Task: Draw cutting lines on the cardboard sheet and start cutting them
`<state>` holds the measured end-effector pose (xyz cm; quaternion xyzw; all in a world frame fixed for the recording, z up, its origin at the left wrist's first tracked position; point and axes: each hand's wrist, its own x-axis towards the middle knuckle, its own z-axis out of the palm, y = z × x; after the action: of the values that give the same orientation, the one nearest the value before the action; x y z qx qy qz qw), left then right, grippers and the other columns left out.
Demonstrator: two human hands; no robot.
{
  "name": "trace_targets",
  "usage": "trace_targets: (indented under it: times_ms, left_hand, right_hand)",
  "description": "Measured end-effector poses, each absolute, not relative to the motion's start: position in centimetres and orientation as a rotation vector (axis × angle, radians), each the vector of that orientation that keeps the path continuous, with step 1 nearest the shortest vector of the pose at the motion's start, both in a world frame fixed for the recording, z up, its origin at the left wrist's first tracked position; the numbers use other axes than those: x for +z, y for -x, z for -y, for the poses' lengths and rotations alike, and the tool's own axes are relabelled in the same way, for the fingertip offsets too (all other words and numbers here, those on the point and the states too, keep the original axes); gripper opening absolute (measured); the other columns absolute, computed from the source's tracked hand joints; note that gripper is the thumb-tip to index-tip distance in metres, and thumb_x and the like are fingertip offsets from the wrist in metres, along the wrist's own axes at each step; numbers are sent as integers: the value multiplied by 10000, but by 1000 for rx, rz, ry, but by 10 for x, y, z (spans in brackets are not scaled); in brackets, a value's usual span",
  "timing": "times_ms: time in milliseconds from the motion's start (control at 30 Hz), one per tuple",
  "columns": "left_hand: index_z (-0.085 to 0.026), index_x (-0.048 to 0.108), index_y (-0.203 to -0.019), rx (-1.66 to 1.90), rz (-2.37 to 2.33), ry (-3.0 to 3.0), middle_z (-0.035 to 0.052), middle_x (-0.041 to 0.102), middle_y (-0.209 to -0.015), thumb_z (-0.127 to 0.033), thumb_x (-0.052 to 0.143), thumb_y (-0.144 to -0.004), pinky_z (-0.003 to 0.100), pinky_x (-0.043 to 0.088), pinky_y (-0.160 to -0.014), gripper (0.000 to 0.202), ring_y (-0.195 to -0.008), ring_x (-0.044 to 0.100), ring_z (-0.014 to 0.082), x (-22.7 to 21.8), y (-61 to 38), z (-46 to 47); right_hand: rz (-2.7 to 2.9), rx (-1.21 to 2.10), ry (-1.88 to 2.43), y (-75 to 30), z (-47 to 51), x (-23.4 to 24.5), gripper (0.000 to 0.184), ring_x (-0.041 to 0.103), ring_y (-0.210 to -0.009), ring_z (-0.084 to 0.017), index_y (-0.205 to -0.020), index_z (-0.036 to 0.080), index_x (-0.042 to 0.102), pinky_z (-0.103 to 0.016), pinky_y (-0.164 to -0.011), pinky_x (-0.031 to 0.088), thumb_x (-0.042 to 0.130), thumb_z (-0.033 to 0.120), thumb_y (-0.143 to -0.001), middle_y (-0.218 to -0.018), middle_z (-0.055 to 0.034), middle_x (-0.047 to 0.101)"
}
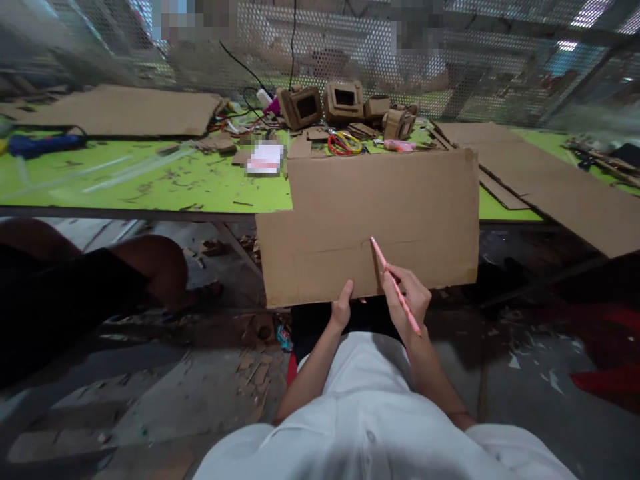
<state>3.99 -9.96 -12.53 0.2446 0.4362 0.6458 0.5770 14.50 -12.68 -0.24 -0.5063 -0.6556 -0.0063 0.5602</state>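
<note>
A flat piece of cardboard (pixel 330 193) with a notch at its upper left leans from my lap onto the green table. Faint pencil lines run across its lower half. My left hand (pixel 342 307) grips the near edge, thumb on top and the other fingers hidden underneath. In my right hand (pixel 409 297) is a pink pencil (pixel 379 253), pinched between the fingers. Its far tip is at the drawn lines near the middle of the cardboard; whether it touches the surface I cannot tell.
Small cardboard boxes (pixel 344 101) stand at the back of the green table (pixel 100 170), among wires and scraps. A blue glue gun (pixel 46 145) lies at the left. Large cardboard sheets (pixel 135 110) lie on both sides. At left, a person's knee (pixel 160 263) is close to the table.
</note>
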Motion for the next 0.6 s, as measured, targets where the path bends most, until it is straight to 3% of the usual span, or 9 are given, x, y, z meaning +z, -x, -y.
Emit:
trace_targets:
  times_ms: [467, 600]
  left_hand:
    - [-165, 577, -1129, 1510, -1013, -594, 65, 619, -1086, -375, 565, -900, 367, 550, -770, 311, -900, 623, 172, -132, -40, 100]
    - [-166, 575, -1136, 1519, -1004, -603, 69, 613, -1109, -372, 567, -899, 372, 549, -778, 314, -918, 619, 177, -131, -38, 100]
  right_hand:
    - [1634, 58, 1149, -143, 126, 0, 158, 665, -671, -135, -942, 206, 694, -247, -616, 539, 579, 187, -835, -817, -40, 723]
    - [1344, 16, 1286, -159, 119, 2, 129, 651, -698, -141, -910, 211, 695, -269, -662, 528, 596, 252, -838, -799, -31, 701]
